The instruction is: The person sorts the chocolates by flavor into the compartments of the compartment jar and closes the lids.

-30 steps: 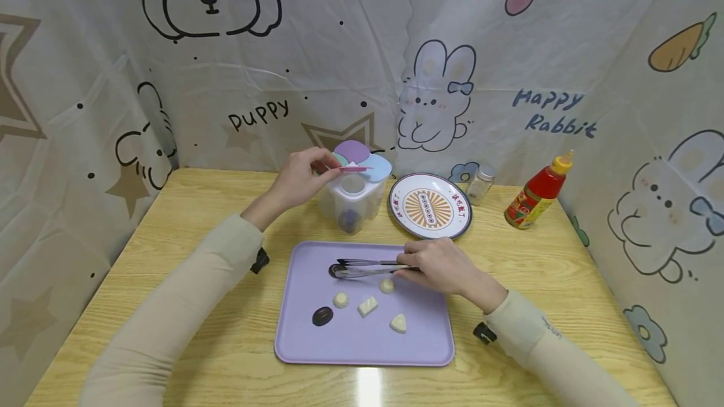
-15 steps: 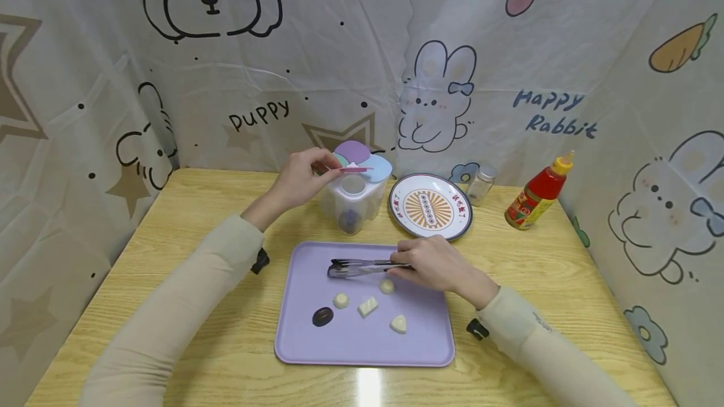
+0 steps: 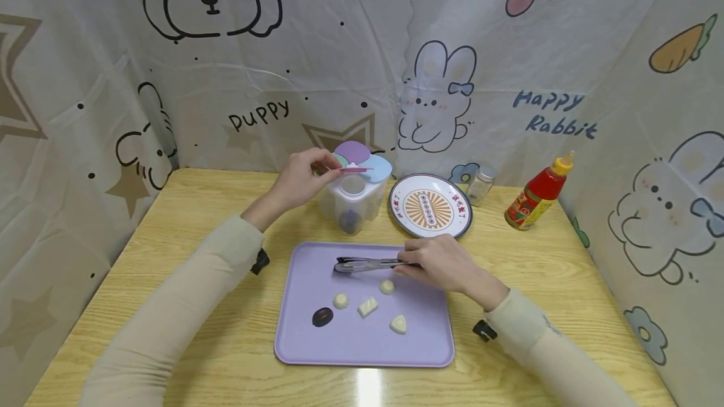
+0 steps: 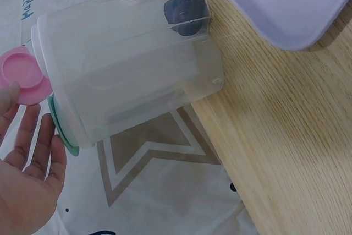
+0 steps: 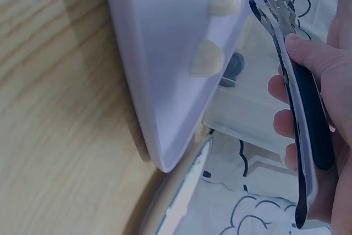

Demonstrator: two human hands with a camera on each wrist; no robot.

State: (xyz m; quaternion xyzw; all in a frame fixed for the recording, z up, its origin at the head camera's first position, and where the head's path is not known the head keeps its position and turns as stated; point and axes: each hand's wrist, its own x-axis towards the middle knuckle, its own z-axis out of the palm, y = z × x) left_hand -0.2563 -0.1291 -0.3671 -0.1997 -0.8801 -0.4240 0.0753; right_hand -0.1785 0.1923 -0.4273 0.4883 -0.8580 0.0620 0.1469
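In the head view my left hand point(image 3: 305, 174) pinches the raised pink lid point(image 3: 354, 169) of a clear canister point(image 3: 370, 200) with several coloured flap lids. A dark lump point(image 4: 187, 10) lies inside it, at the bottom of one compartment. My right hand point(image 3: 438, 262) grips metal tongs point(image 3: 367, 264) with dark handles, held over the upper part of the lilac tray point(image 3: 305, 350). The tongs' arms are close together; a dark piece seems to show at their tips, but I cannot tell if it is held. On the tray lie several white chocolates point(image 3: 367, 307) and a dark oval chocolate point(image 3: 322, 316).
A white patterned plate point(image 3: 401, 218) stands behind the tray, right of the canister. Farther right are a small glass jar point(image 3: 481, 186) and a red sauce bottle point(image 3: 537, 193) with a yellow cap. A printed cloth curtain point(image 3: 351, 49) closes off the back of the wooden table point(image 3: 186, 218).
The tongs have drawn together around the dark round chocolate at the tray's upper part, which no longer shows lying there. My right hand shifted slightly left, then back right. My left hand stays still.
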